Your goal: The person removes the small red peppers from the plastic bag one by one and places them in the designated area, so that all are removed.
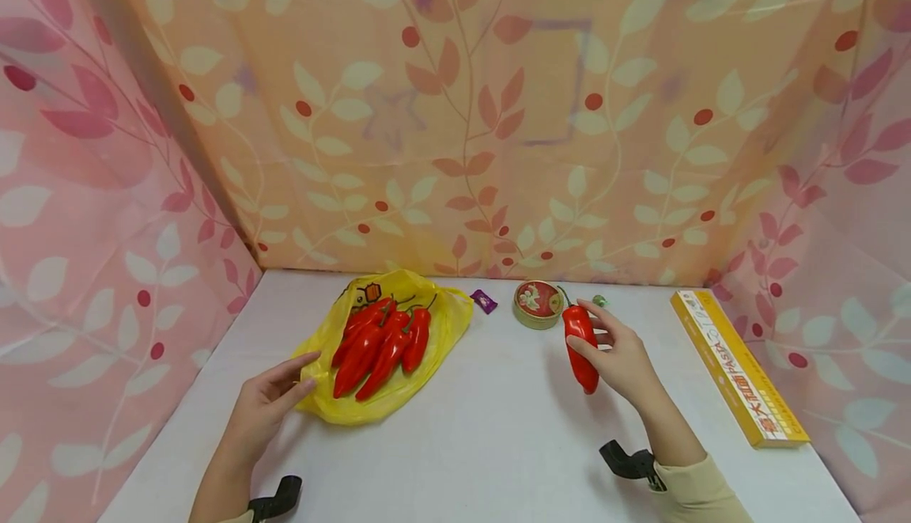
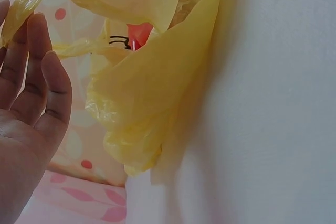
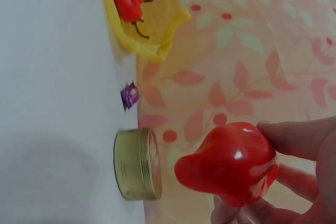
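Observation:
My right hand (image 1: pixel 618 353) grips a glossy red pepper (image 1: pixel 580 349) between thumb and fingers, above the table. Its dark stem points up in the head view; its blunt lower end (image 3: pixel 226 163) faces the right wrist camera. At the left lies a yellow plastic bag (image 1: pixel 434 365), spread open around several red peppers (image 1: pixel 384 345). My left hand (image 1: pixel 263 404) is at the bag's near left edge, holding a strip of its plastic at the fingertips. In the left wrist view, the bag (image 2: pixel 152 77) mostly hides the peppers.
A round red-and-gold tin (image 1: pixel 538 304) stands at the back, left of the held pepper. Near it lie a small purple wrapped sweet (image 1: pixel 484 301) and a small green item (image 1: pixel 600 301). A long yellow pasta box (image 1: pixel 736 369) lies at the right. Patterned cloth walls (image 1: pixel 455 151) surround the white table.

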`<state>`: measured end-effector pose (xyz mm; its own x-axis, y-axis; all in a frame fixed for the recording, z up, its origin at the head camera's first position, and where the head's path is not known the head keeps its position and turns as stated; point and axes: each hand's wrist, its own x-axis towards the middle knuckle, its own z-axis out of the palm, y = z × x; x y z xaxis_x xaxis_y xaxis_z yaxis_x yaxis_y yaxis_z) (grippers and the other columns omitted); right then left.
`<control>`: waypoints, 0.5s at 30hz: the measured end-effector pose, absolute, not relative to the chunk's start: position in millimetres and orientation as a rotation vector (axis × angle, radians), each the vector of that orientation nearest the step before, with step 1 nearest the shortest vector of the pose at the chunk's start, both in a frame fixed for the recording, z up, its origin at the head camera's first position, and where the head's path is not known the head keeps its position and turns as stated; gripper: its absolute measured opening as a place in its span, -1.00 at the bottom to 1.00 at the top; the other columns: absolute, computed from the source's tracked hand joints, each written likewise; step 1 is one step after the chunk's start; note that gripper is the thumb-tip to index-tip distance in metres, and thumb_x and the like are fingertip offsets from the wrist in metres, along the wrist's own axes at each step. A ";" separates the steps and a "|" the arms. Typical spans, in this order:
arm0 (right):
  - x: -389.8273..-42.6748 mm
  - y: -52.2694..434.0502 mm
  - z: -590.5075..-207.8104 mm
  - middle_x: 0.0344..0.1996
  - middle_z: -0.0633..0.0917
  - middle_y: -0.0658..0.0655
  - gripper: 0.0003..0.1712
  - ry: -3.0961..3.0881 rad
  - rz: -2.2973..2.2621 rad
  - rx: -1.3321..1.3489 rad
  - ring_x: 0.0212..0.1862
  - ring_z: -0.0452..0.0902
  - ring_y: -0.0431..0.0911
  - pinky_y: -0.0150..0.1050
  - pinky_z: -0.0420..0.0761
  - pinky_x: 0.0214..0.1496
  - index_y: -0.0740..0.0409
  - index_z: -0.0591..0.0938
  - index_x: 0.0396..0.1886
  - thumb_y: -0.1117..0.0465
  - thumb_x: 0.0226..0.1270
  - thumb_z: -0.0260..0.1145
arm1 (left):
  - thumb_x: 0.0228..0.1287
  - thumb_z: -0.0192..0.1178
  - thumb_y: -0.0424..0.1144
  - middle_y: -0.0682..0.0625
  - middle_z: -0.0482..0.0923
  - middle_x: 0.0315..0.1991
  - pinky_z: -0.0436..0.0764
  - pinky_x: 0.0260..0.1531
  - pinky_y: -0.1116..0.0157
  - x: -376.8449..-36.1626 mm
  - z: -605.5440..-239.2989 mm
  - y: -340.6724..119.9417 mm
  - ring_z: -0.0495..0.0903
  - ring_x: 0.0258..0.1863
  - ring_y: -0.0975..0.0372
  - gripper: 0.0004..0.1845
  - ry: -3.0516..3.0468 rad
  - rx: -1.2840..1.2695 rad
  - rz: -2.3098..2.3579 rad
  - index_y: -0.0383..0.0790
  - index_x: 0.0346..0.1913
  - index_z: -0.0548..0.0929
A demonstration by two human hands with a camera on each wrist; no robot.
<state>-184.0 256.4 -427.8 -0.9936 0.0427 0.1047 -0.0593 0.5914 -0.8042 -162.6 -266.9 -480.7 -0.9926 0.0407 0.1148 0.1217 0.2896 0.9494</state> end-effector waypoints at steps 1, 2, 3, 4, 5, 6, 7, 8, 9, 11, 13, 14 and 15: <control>-183.7 260.5 -428.4 0.26 0.54 0.37 -0.22 -2.703 1.363 0.004 0.09 0.58 0.23 0.02 0.77 -0.13 -0.13 0.35 0.52 -0.05 0.36 0.40 | 0.40 0.29 -0.13 0.28 0.60 0.17 0.63 -0.02 0.54 -162.6 -481.0 -267.2 0.57 -0.02 0.35 -0.51 -2.467 -0.156 -1.822 -0.24 0.31 0.58; -183.5 264.7 -429.1 0.27 0.53 0.38 -0.21 -2.705 1.357 -0.007 0.09 0.57 0.24 0.02 0.77 -0.13 -0.14 0.33 0.53 -0.05 0.37 0.40 | 0.40 0.29 -0.13 0.29 0.60 0.16 0.63 -0.02 0.54 -162.7 -481.2 -267.4 0.57 -0.02 0.35 -0.51 -2.463 -0.159 -1.822 -0.24 0.31 0.58; -183.2 269.0 -429.8 0.27 0.52 0.38 -0.21 -2.709 1.349 -0.020 0.10 0.56 0.24 0.03 0.77 -0.13 -0.14 0.33 0.54 -0.06 0.37 0.39 | 0.41 0.28 -0.14 0.29 0.60 0.16 0.63 -0.02 0.54 -162.8 -481.3 -267.6 0.57 -0.02 0.35 -0.52 -2.460 -0.163 -1.823 -0.25 0.31 0.58; -182.7 273.6 -430.7 0.28 0.51 0.38 -0.20 -2.715 1.335 -0.032 0.11 0.56 0.25 0.03 0.77 -0.12 -0.15 0.32 0.54 -0.07 0.38 0.39 | 0.41 0.28 -0.15 0.30 0.60 0.16 0.63 -0.02 0.54 -162.9 -481.4 -267.8 0.57 -0.02 0.35 -0.52 -2.456 -0.168 -1.827 -0.26 0.31 0.58; -182.2 278.3 -431.5 0.29 0.50 0.38 -0.20 -2.723 1.325 -0.051 0.12 0.54 0.25 0.04 0.77 -0.11 -0.15 0.30 0.55 -0.07 0.38 0.38 | 0.41 0.28 -0.16 0.30 0.60 0.16 0.63 -0.01 0.53 -163.1 -481.5 -268.1 0.57 -0.02 0.35 -0.52 -2.451 -0.176 -1.832 -0.27 0.31 0.58; -181.3 282.8 -432.2 0.30 0.49 0.39 -0.19 -2.731 1.315 -0.064 0.13 0.53 0.26 0.04 0.77 -0.11 -0.14 0.29 0.56 -0.08 0.38 0.38 | 0.42 0.27 -0.18 0.29 0.61 0.16 0.63 -0.01 0.53 -163.2 -481.6 -268.3 0.58 -0.02 0.35 -0.52 -2.445 -0.182 -1.840 -0.28 0.31 0.57; -180.2 287.1 -432.6 0.31 0.48 0.39 -0.18 -2.742 1.309 -0.078 0.14 0.52 0.27 0.04 0.76 -0.11 -0.13 0.27 0.57 -0.08 0.39 0.37 | 0.42 0.27 -0.19 0.29 0.61 0.17 0.63 -0.01 0.53 -163.2 -481.6 -268.3 0.58 -0.02 0.36 -0.52 -2.440 -0.188 -1.846 -0.30 0.31 0.57; -179.0 291.1 -432.9 0.31 0.47 0.40 -0.16 -2.753 1.304 -0.090 0.15 0.51 0.27 0.05 0.76 -0.10 -0.12 0.26 0.57 -0.09 0.38 0.37 | 0.42 0.27 -0.21 0.29 0.61 0.17 0.63 -0.01 0.53 -163.2 -481.5 -268.4 0.58 -0.02 0.37 -0.52 -2.435 -0.192 -1.855 -0.32 0.32 0.56; -177.6 295.0 -433.0 0.32 0.46 0.41 -0.15 -2.764 1.302 -0.105 0.17 0.49 0.28 0.05 0.76 -0.10 -0.11 0.25 0.58 -0.10 0.38 0.37 | 0.42 0.27 -0.21 0.30 0.60 0.17 0.63 -0.01 0.53 -163.1 -481.5 -268.4 0.58 -0.01 0.38 -0.52 -2.433 -0.196 -1.861 -0.33 0.32 0.55; -174.6 302.1 -433.2 0.34 0.44 0.41 -0.12 -2.783 1.303 -0.135 0.19 0.47 0.29 0.06 0.76 -0.10 -0.09 0.22 0.59 -0.12 0.38 0.36 | 0.42 0.27 -0.22 0.33 0.59 0.17 0.62 0.00 0.54 -162.9 -481.2 -268.4 0.57 0.00 0.41 -0.52 -2.429 -0.196 -1.863 -0.34 0.32 0.54; -171.7 309.0 -433.6 0.35 0.42 0.43 -0.10 -2.800 1.302 -0.158 0.20 0.46 0.30 0.06 0.76 -0.10 -0.08 0.20 0.60 -0.13 0.38 0.36 | 0.42 0.27 -0.22 0.37 0.58 0.16 0.62 0.00 0.54 -162.5 -480.8 -268.1 0.57 0.00 0.42 -0.52 -2.426 -0.192 -1.862 -0.34 0.32 0.55; -170.3 312.6 -433.9 0.35 0.42 0.43 -0.09 -2.808 1.299 -0.169 0.20 0.45 0.31 0.06 0.76 -0.11 -0.06 0.20 0.60 -0.13 0.38 0.36 | 0.42 0.27 -0.22 0.38 0.58 0.15 0.62 -0.01 0.55 -162.4 -480.5 -267.9 0.57 0.00 0.43 -0.52 -2.426 -0.192 -1.860 -0.33 0.32 0.55; -169.2 316.4 -434.4 0.35 0.41 0.44 -0.09 -2.815 1.294 -0.180 0.20 0.45 0.31 0.06 0.77 -0.12 -0.05 0.19 0.60 -0.13 0.38 0.36 | 0.42 0.27 -0.22 0.37 0.58 0.15 0.62 -0.01 0.55 -162.1 -480.2 -267.7 0.58 -0.01 0.43 -0.52 -2.423 -0.196 -1.858 -0.34 0.32 0.55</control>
<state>-169.2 316.4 -434.4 -0.9925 0.1211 -0.0134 0.0890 0.6456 -0.7584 -162.1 -267.7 -480.2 -0.9885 0.0516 0.1421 0.1506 0.2556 0.9550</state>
